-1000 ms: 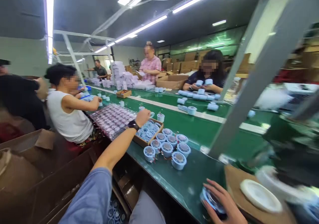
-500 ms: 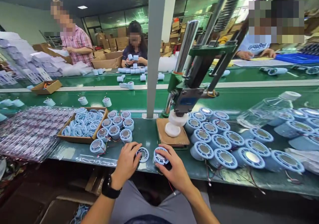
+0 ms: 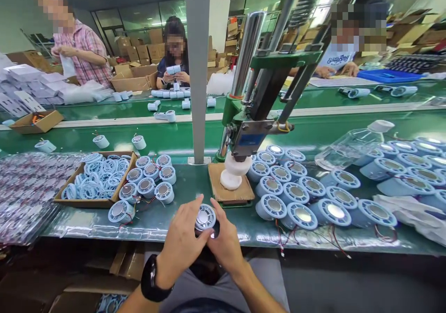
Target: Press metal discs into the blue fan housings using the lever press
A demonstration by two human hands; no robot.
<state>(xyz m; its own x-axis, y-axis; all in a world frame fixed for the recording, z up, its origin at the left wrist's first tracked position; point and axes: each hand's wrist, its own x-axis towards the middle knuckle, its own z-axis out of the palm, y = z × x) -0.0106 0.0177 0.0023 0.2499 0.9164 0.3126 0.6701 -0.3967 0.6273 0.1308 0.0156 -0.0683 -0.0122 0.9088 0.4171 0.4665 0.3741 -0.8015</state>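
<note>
At the bench edge in front of me, both hands close around one light-blue round housing (image 3: 205,217) with a silver disc and a slotted ring on its top face. My left hand (image 3: 184,231), with a black watch at the wrist, wraps its left side, the thumb at the front rim. From the right, my right hand (image 3: 225,241) grips the same housing, partly hiding its lower body. Beyond my fingers stands a hand press with a white round pressing head (image 3: 238,163) above a white round seat (image 3: 230,180) on a brown board (image 3: 218,192).
Several similar housings with wires stand left (image 3: 146,186) and right (image 3: 302,214) of the press. A cardboard box of blue rings (image 3: 129,176) is at left, near plastic-wrapped stacks (image 3: 31,187). A clear bottle (image 3: 348,148) lies at right. Three co-workers sit or stand across the green line.
My left hand has brought the loose slotted ring from the bench over to the housing in my right hand. Both hands now meet around it. The camera view has shifted right.
</note>
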